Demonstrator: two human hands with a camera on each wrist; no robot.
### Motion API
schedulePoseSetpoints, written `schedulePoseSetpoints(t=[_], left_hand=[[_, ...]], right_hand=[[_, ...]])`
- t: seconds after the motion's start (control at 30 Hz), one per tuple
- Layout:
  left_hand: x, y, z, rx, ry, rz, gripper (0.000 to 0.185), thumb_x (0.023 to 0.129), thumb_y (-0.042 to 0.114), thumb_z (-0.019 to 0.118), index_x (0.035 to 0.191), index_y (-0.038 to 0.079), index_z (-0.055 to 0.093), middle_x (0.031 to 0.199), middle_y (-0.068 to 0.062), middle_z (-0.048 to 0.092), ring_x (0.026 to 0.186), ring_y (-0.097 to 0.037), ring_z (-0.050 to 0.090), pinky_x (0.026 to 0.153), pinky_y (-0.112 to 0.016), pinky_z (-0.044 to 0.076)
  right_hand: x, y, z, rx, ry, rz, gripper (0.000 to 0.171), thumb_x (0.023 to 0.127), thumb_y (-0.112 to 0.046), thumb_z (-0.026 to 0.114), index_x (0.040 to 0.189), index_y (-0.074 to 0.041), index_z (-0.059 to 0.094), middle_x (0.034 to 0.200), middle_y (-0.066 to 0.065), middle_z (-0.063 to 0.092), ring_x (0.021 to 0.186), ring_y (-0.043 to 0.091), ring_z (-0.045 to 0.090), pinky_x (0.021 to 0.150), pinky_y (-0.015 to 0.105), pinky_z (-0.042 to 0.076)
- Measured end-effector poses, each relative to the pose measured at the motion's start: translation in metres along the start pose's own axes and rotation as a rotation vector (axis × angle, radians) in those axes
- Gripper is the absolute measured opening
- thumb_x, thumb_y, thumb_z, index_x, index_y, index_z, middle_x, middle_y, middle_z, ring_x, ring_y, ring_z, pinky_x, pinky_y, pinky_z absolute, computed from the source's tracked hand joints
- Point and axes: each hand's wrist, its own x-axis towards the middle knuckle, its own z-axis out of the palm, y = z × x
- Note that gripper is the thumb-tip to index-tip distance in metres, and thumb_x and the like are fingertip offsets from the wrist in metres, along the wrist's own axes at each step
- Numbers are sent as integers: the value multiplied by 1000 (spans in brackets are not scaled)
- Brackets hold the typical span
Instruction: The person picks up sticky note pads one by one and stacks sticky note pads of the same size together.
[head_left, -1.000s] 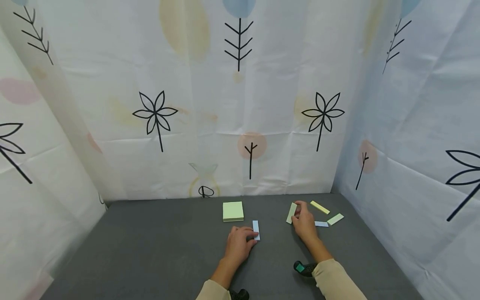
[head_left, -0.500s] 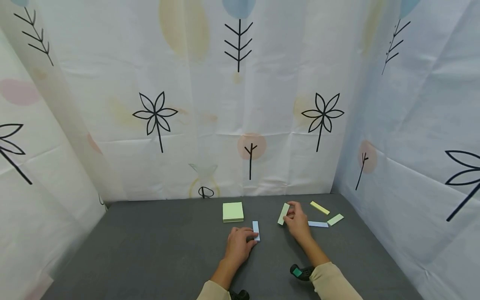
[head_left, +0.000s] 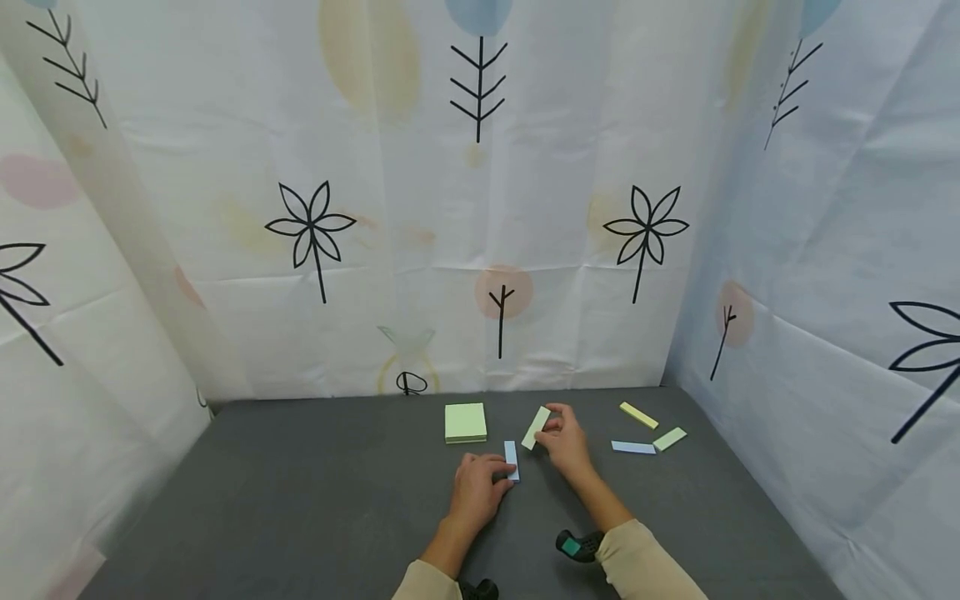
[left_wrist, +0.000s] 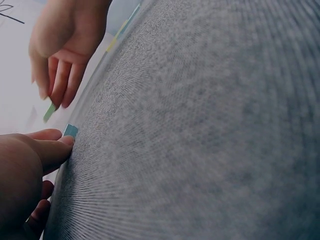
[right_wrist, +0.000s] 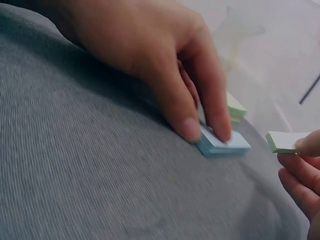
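Pinching a thin pale green strip pad (head_left: 536,427) by one end, the right hand (head_left: 564,440) holds it tilted just beside the flat blue strip pad (head_left: 512,460), which the left hand (head_left: 476,487) presses onto the grey felt mat (head_left: 300,500) with straight fingertips, apparently to steady it; a square green notepad (head_left: 465,422) lies behind

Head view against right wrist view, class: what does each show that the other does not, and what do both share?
Only the head view shows the yellow strip, the blue strip and light green strip lying right, plus the patterned curtain.

Only the right wrist view shows that the blue pad under the left hand is a thick stack.

Both show the right hand pinching a green strip, the square green pad and the grey table.
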Motion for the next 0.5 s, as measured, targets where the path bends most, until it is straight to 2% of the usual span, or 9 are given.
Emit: schedulePoseSetpoints(t=[0.23,0.5], left_hand=[[0,1,-3,-2,-9,8,19,75,15,83,92,19,80,101,3,71,85,-19,55,75,-38,46],[-1,1,-3,-10,-6,15,18,75,15,83,93,19,80,101,3,71,85,-19,54,76,-39,46]], right_hand=[[2,-3,18,-41,-29,-4,51,76,11,72,122,4,53,79,9,63,70,20,64,59,31,50],[5,-1,26,-98,-90,-16,47,76,11,71,120,3,57,78,9,61,63,17,61,56,33,53]])
